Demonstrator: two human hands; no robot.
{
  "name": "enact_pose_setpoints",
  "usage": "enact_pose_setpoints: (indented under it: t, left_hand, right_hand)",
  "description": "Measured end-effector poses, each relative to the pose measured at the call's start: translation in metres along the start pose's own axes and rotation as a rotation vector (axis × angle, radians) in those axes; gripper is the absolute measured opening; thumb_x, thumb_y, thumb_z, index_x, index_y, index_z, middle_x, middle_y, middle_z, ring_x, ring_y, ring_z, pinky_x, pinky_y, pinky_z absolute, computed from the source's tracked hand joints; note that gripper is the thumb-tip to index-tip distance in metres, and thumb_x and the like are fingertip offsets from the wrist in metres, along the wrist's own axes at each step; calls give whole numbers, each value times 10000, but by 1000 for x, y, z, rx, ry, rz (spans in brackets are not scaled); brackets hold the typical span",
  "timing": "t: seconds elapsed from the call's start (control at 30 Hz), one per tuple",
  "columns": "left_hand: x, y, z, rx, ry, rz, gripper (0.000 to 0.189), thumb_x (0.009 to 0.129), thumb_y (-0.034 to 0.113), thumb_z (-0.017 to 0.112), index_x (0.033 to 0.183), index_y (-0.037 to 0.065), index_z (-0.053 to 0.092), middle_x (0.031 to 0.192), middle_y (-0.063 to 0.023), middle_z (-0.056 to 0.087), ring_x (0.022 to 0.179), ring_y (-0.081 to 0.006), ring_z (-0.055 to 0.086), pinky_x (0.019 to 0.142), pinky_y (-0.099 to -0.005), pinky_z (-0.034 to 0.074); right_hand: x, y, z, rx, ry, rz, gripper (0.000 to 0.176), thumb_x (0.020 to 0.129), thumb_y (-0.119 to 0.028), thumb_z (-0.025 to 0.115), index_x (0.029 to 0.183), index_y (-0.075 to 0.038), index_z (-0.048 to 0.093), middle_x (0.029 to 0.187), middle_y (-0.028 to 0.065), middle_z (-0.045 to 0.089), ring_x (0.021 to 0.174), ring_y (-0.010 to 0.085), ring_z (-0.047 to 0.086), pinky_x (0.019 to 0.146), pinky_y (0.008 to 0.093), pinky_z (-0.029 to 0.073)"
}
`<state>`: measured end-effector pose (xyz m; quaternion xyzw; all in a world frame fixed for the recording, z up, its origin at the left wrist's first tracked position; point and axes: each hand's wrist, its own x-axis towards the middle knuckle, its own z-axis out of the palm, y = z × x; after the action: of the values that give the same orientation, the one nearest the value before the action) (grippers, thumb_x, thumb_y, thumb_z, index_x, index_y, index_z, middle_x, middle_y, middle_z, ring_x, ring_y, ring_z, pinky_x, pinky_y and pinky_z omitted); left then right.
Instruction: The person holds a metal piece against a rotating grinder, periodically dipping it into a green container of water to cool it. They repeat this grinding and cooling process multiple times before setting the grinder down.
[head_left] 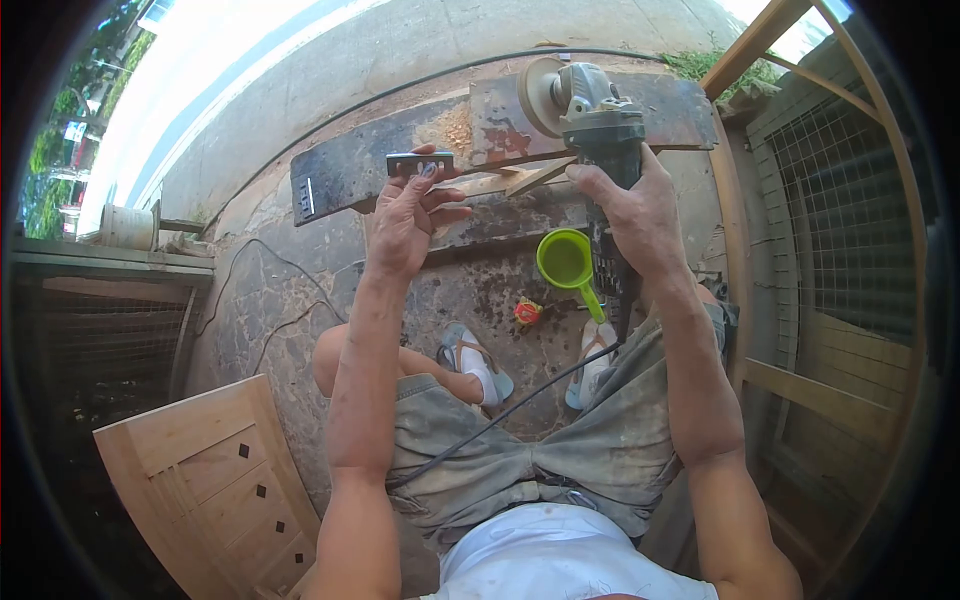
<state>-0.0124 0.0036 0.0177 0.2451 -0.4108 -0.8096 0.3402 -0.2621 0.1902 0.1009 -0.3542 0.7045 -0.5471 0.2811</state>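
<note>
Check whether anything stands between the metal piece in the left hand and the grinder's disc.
Nothing visible stands between the metal piece in the left hand and the disc of the grinder in the right hand. Loose crumbs on the boards there look too low to block it.

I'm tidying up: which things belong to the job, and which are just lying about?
Seemingly in use:
angle grinder, right hand
small metal piece, left hand

Seemingly lying about:
wooden panel
pale bucket
red-and-yellow item
perhaps green dipper
</note>
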Motion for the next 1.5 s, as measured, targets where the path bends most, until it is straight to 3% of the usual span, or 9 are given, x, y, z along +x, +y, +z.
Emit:
enact_pose_setpoints:
  t: [0.5,0.6,0.73,0.77,0.83,1.1,1.23,1.43,1.5]
  left_hand:
    - [3,-104,4,477,-173,-471,352,1122,243,702,1402,29,705,1142,-117,805,903,-202,802,801,-363,682]
    - [20,-155,4,897,-264,-527,334,1046,258,719,1206,-28,780,969,-142,813,814,-221,797,766,-386,651]
    - [64,-279,-23,1360,-265,-527,390,891,347,728,951,-28,817,798,-249,771,831,-353,812,818,-472,632]
    - [73,-287,-3,1536,-329,-610,302,923,250,718,1076,18,837,1078,-241,822,1009,-418,810,906,-523,638]
    - [86,-360,-26,1696,-392,-464,235,918,226,753,1058,68,855,1073,-203,831,1029,-397,810,893,-510,649]
    - [74,-497,-58,1962,-301,-242,171,969,162,711,918,155,874,933,-88,854,871,-278,840,705,-425,640]
    - [67,-472,-37,1992,-376,-316,166,952,169,721,888,175,875,887,-76,848,856,-265,842,690,-411,639]
    - [67,-457,-29,1748,-216,-13,170,898,192,715,814,133,851,851,-123,811,816,-315,810,695,-465,625]
    - [63,-405,-12,1702,-373,90,168,876,215,726,845,108,851,887,-144,815,851,-369,805,740,-507,623]
  right_hand:
    - [-14,-1,-44,15,131,29,483,973,-386,841,1271,-18,745,1080,39,745,941,139,668,923,296,514]
    - [-10,5,-51,13,152,62,497,965,-406,846,1264,-20,755,1066,42,740,937,134,666,899,300,521]
    - [0,3,-56,87,123,171,458,966,-363,856,1245,-13,760,1034,37,746,915,124,673,867,289,533]
    - [-1,1,-61,77,138,218,449,965,-351,860,1242,-12,760,1027,36,749,909,122,676,861,286,537]
    - [3,2,-54,88,198,117,518,926,-411,867,1212,-2,729,961,34,695,779,109,652,706,261,521]
    - [12,5,-52,59,206,216,559,882,-427,895,1200,3,733,974,45,696,800,117,657,755,291,545]
    - [12,1,-45,0,202,239,519,923,-394,856,1231,-2,707,962,55,692,804,114,669,721,275,543]
    - [13,18,-42,56,145,221,448,990,-348,815,1270,-14,715,934,15,675,781,117,629,741,276,512]
    - [12,25,-46,68,124,208,439,1012,-369,799,1260,-17,718,918,24,676,736,113,632,684,272,510]
